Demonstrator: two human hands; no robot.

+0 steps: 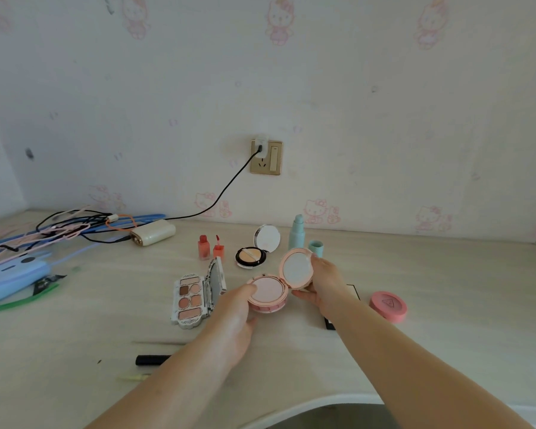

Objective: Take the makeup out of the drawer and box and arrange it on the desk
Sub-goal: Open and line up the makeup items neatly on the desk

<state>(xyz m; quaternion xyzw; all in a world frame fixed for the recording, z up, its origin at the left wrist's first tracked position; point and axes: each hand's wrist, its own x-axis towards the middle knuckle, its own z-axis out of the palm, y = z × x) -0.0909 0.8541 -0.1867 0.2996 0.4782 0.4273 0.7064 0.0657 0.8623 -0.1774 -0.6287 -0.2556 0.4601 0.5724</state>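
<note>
Two hands meet on the pink compact, which sits open on the worktop between the eyeshadow palette and a pink round case. I see my left hand with fingers curled against its base, and my right hand with fingers grasping the raised mirror lid. Behind stand a concealer compact, two red lip tints and a mint bottle.

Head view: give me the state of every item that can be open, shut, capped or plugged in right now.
Pink compact: open, lid up, held by both hands.
Eyeshadow palette: open, lid upright.
Concealer compact: open, mirror lid raised.
Teal bottle: uncapped; its cap stands beside it.
Red lip tint: uncapped; wand stands beside it.
Round pink case: closed.
Charger: plugged in.
Left hand: holds compact's base.
Right hand: holds its lid.
</note>
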